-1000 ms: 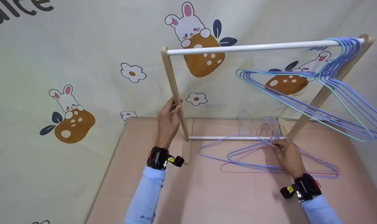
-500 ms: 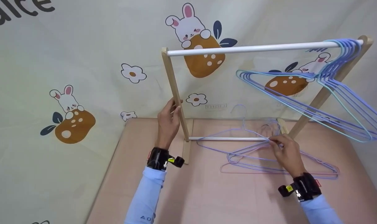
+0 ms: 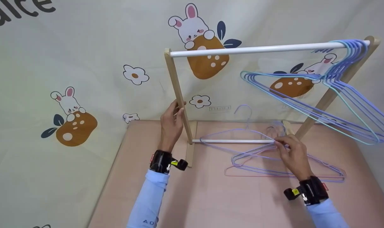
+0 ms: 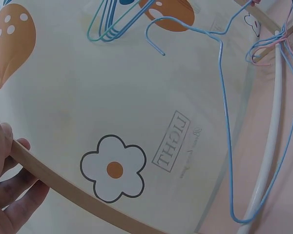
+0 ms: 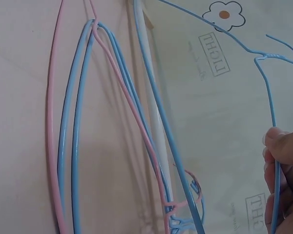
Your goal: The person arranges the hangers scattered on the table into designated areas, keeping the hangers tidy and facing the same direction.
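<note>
From the head view we see the left hand (image 3: 171, 125) curled round the rack's wooden post (image 3: 178, 95), while the right hand (image 3: 291, 155) pinches a blue hanger (image 3: 242, 131) raised off the pile of hangers (image 3: 274, 169) on the table (image 3: 210, 196) — just by the lower rail (image 3: 229, 141).

At the left wrist, fingers (image 4: 12, 195) wrap the post (image 4: 73, 190).

At the right wrist, fingertips (image 5: 278, 146) pinch the hanger's wire (image 5: 263, 92).

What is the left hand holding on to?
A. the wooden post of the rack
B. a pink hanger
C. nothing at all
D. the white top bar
A: the left hand has its fingers wrapped round the rack's wooden post, while the right hand pinches a blue hanger raised above the hangers on the table.
</note>
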`<state>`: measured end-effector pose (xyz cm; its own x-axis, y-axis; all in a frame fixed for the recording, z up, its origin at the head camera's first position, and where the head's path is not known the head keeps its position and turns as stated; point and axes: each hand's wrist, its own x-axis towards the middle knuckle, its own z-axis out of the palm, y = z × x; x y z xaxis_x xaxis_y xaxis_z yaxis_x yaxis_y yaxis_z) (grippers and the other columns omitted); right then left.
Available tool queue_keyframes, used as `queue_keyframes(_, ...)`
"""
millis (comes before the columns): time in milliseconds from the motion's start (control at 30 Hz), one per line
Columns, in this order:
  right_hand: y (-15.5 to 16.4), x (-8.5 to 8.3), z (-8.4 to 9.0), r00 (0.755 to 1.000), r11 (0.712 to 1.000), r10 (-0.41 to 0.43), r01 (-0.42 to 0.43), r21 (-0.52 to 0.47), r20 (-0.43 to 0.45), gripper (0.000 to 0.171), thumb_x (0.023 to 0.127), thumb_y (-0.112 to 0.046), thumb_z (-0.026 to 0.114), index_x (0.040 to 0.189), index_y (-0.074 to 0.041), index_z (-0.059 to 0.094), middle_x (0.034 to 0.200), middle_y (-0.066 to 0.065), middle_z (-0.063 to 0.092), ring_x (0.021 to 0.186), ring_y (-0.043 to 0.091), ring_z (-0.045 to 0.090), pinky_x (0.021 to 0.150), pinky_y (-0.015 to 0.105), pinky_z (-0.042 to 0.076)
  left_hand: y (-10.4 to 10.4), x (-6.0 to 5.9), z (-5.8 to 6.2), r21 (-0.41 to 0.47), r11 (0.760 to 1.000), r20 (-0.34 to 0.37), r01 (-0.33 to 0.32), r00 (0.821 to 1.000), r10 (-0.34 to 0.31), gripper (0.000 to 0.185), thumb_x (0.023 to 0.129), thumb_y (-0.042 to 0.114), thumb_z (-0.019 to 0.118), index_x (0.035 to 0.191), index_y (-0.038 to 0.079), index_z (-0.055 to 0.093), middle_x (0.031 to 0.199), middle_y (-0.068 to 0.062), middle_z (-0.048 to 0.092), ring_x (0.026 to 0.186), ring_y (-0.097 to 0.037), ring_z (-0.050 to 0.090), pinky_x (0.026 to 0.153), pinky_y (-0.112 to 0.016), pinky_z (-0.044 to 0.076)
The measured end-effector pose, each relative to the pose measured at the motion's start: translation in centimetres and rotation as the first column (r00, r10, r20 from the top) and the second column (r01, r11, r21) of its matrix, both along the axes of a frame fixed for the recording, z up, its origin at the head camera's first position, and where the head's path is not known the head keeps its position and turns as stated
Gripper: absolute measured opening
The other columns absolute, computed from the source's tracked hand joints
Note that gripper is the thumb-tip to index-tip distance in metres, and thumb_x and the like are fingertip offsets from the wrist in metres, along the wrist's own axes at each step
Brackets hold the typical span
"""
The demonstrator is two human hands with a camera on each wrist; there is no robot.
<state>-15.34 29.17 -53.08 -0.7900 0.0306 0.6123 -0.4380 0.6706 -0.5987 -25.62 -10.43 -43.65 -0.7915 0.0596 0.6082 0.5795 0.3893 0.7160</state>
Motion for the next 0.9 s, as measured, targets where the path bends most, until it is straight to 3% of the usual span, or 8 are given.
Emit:
queue_keyframes(233, -0.2, -0.1, 0.5, 0.998, 0.999, 0.014, -0.016, -0.046, -0.054, 0.015, 0.079, 0.005, 0.071, 0.093, -0.001, 0.071, 0.088, 0.001, 0.062, 0.076, 0.013, 0.054, 0.065, 0.025, 0.045, -0.1, 0.0, -0.1, 0.013, 1.0, 0.0, 0.007, 1.0, -0.007, 0.033, 0.097, 0.007, 0.05, 0.13, 0.005, 0.052, 0.117, -0.005, 0.061, 0.107, -0.016, 0.057, 0.082, -0.027, 0.052)
queue_keyframes(433, -0.3, 0.0, 0.9, 0.994, 0.998, 0.016, -0.022, -0.059, -0.108, 0.018, 0.078, 0.008, 0.071, 0.093, -0.002, 0.072, 0.089, 0.003, 0.063, 0.075, 0.014, 0.055, 0.066, 0.019, 0.044, 0.1, 0.0, 0.1, 0.018, 1.0, 0.007, 0.004, 1.0, -0.004, 0.035, 0.095, 0.002, 0.051, 0.13, 0.003, 0.051, 0.116, -0.01, 0.061, 0.107, -0.021, 0.058, 0.082, -0.029, 0.052)
queue_keyframes(700, -0.4, 0.0, 1.9, 0.987, 0.997, -0.004, -0.008, -0.073, -0.158, 0.025, 0.076, 0.007, 0.073, 0.096, -0.007, 0.073, 0.089, 0.004, 0.063, 0.075, 0.017, 0.055, 0.068, 0.018, 0.043, 0.7, 1.9, 2.5, 0.048, 0.999, 0.018, 0.025, 1.0, -0.026, 0.033, 0.093, -0.007, 0.049, 0.126, -0.007, 0.05, 0.114, -0.021, 0.06, 0.106, -0.031, 0.058, 0.083, -0.035, 0.052)
queue_keyframes(900, -0.5, 0.3, 2.6, 0.987, 0.997, -0.022, 0.009, -0.082, -0.159, 0.022, 0.076, 0.007, 0.073, 0.095, -0.004, 0.073, 0.087, 0.004, 0.062, 0.075, 0.016, 0.055, 0.066, 0.02, 0.044, 0.8, 2.2, 2.9, 0.039, 0.999, 0.018, 0.024, 1.0, -0.025, 0.032, 0.094, -0.006, 0.049, 0.125, -0.008, 0.05, 0.114, -0.022, 0.06, 0.105, -0.032, 0.058, 0.083, -0.034, 0.052)
